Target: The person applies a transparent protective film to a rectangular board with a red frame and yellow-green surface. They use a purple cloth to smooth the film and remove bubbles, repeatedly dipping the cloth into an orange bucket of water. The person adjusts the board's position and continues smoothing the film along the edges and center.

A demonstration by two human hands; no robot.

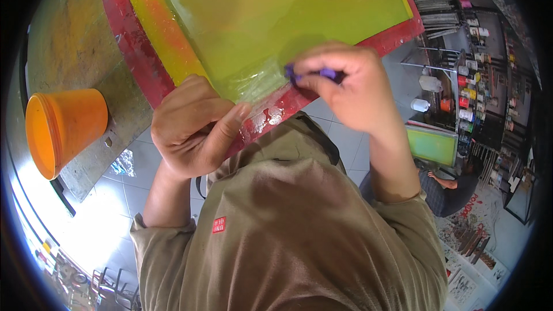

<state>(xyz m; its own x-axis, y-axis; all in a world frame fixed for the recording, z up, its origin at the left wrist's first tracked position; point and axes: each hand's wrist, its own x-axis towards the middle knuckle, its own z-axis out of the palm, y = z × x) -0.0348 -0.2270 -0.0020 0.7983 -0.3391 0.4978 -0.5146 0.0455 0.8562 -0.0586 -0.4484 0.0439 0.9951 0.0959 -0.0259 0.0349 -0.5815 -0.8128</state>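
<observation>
A screen frame with red edges [410, 28] and translucent yellow-green mesh [271, 6] fills the top middle, a yellow strip [152, 17] along its left side. My left hand [193, 126] is closed on the near lower-left corner of the frame, thumb along the edge. My right hand [345, 86] pinches a small purple object [327, 73], perhaps a cloth or sponge, against the mesh near the lower red border. A wet, shiny, wrinkled patch lies between both hands.
An orange bucket [75, 124] is on a stained worktop [72, 34] at left. Shelves with paint containers [464, 80] stand right, with another green screen [432, 147] below. Another person's hand and arm [443, 181] show at lower right, near printed sheets on the floor.
</observation>
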